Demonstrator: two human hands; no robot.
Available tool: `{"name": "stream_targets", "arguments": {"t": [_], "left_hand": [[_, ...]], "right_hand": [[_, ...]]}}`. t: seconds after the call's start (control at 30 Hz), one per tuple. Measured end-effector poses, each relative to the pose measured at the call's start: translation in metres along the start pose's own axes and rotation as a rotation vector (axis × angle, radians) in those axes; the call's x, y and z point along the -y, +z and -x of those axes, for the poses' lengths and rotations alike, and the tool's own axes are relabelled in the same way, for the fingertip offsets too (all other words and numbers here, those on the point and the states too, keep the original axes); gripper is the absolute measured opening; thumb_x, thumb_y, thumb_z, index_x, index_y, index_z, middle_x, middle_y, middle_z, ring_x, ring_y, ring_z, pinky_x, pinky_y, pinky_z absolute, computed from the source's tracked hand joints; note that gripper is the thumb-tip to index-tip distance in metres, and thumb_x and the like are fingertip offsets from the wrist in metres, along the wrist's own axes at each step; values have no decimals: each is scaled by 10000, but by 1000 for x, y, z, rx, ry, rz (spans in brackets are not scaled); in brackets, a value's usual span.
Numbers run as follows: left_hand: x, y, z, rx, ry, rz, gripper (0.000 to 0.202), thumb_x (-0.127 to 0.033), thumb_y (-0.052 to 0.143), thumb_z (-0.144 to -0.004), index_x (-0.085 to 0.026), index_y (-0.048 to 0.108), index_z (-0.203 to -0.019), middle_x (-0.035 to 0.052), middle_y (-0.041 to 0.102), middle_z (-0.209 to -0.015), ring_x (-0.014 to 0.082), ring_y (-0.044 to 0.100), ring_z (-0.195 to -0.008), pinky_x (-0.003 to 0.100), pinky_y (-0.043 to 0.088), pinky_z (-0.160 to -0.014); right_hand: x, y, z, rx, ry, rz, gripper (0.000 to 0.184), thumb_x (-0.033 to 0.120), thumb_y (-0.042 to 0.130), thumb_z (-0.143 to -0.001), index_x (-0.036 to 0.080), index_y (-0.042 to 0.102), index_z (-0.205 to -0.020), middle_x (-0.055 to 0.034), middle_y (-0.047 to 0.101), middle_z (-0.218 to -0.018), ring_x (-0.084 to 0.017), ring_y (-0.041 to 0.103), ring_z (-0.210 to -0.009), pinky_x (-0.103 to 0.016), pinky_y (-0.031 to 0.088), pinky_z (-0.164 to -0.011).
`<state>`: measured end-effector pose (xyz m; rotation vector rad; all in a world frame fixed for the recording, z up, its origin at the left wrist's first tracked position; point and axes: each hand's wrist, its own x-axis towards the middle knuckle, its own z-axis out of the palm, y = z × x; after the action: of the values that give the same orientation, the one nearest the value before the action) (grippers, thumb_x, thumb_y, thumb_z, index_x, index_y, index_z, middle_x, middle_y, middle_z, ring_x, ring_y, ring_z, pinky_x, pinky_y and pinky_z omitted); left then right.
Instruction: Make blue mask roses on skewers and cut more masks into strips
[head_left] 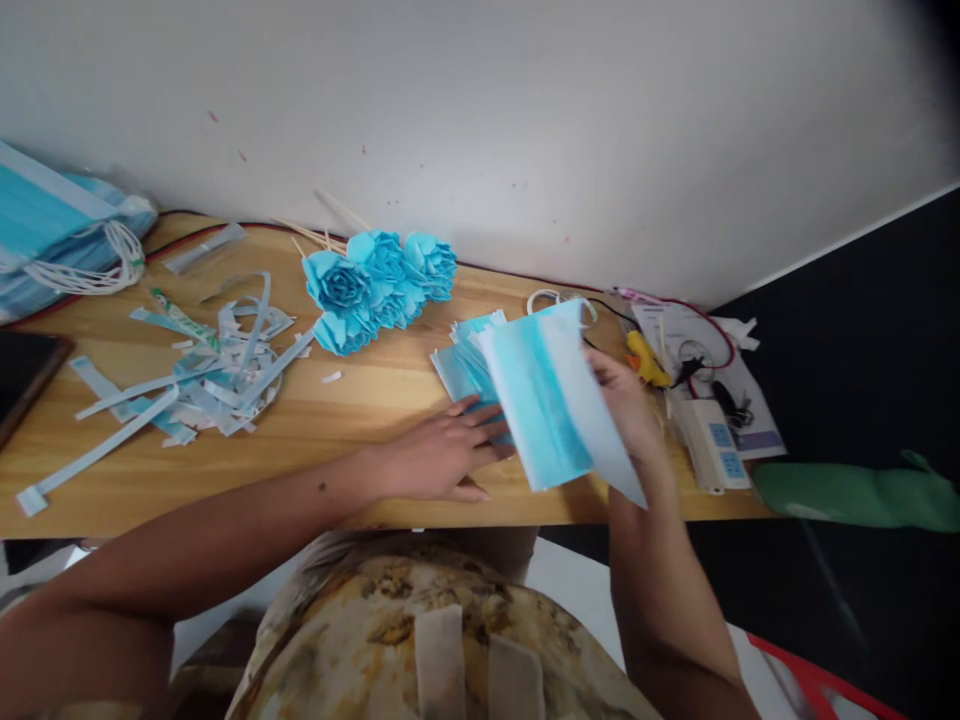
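Note:
A blue-and-white face mask sheet (pixel 551 400) is raised above the wooden table, spread open, with its white layer hanging away on the right. My right hand (pixel 622 395) grips it by the right edge, fingers partly behind the sheet. Flat on the table, my left hand (pixel 442 450) has its fingers spread, the tips reaching a small pile of blue mask sheets (pixel 461 370). The raised sheet covers part of that pile. Beyond my left hand lies a bunch of blue paper-like flowers (pixel 375 285) on thin wooden sticks.
Cut strips and scraps (pixel 232 370) lie heaped at left, near packed masks (pixel 56 230) and a dark flat device (pixel 26 375). To the right are a yellow glue gun (pixel 646 360), a white power strip (pixel 709 445), a printed paper (pixel 754 405) and a tape roll (pixel 544 300).

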<state>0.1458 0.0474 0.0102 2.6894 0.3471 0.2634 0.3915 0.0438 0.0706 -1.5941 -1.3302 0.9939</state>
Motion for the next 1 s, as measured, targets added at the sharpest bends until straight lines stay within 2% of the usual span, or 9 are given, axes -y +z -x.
{"name": "stream_targets", "arguments": {"t": [0.07, 0.13, 0.2, 0.3, 0.47, 0.57, 0.67, 0.83, 1.0], "left_hand": [[1, 1, 1, 7, -6, -12, 646, -538, 685, -933, -192, 559, -1463, 147, 549, -1544, 340, 401, -1506, 485, 183, -1276], [1, 3, 2, 13, -14, -19, 631, -539, 673, -941, -194, 563, -1457, 141, 574, -1516, 337, 438, -1473, 472, 219, -1253], [1, 5, 3, 12, -19, -21, 642, -549, 668, -942, -187, 560, -1462, 143, 576, -1512, 344, 463, -1446, 474, 250, -1231], [2, 7, 4, -8, -12, -26, 654, -558, 683, -927, -180, 574, -1449, 149, 586, -1496, 350, 472, -1434, 474, 264, -1221], [3, 11, 4, -26, -2, -26, 628, -548, 723, -899, -158, 635, -1384, 169, 628, -1441, 364, 510, -1399, 502, 274, -1222], [3, 10, 3, -13, -1, -37, 605, -535, 729, -900, -145, 655, -1357, 174, 647, -1415, 374, 531, -1377, 515, 295, -1208], [3, 9, 3, -5, 4, -46, 588, -531, 723, -906, -139, 667, -1340, 175, 660, -1398, 378, 540, -1367, 519, 304, -1201], [3, 9, 3, 11, -1, -56, 595, -528, 708, -920, -151, 644, -1376, 171, 637, -1433, 378, 529, -1380, 520, 321, -1188], [5, 12, 2, -27, 16, -23, 551, -502, 722, -914, -172, 665, -1353, 160, 667, -1386, 371, 576, -1327, 509, 394, -1142]], "right_hand": [[-10, 24, -10, 98, 7, 89, 301, 517, 682, -817, 219, 656, -791, 13, 631, -708, -161, 551, -648, -289, 459, -624], [-18, 42, -20, 110, -100, 296, 245, 447, 626, -852, 214, 638, -777, -1, 648, -766, -181, 589, -747, -310, 471, -730], [-23, 53, -26, 73, -190, 524, 197, 384, 591, -880, 211, 636, -797, -42, 690, -890, -218, 623, -886, -347, 472, -851], [-22, 57, -29, 46, -179, 728, 162, 353, 600, -904, 206, 666, -885, -88, 722, -1026, -249, 648, -983, -375, 471, -917], [-13, 55, -33, 128, -55, 722, 256, 327, 659, -907, 213, 704, -1132, -76, 767, -1101, -238, 695, -959, -355, 492, -874], [-13, 55, -38, 160, -7, 743, 304, 330, 691, -896, 218, 718, -1178, -69, 785, -1043, -240, 705, -923, -340, 483, -822], [-13, 54, -42, 185, 15, 752, 254, 344, 707, -881, 209, 733, -1095, -56, 781, -951, -219, 686, -837, -309, 444, -726], [-9, 55, -41, 252, -24, 731, 180, 346, 658, -879, 199, 646, -775, -15, 694, -776, -166, 575, -707, -282, 354, -640], [-6, 56, -25, 155, -139, 653, 162, 358, 589, -867, 215, 591, -790, 9, 625, -730, -157, 513, -667, -292, 352, -650]]}}
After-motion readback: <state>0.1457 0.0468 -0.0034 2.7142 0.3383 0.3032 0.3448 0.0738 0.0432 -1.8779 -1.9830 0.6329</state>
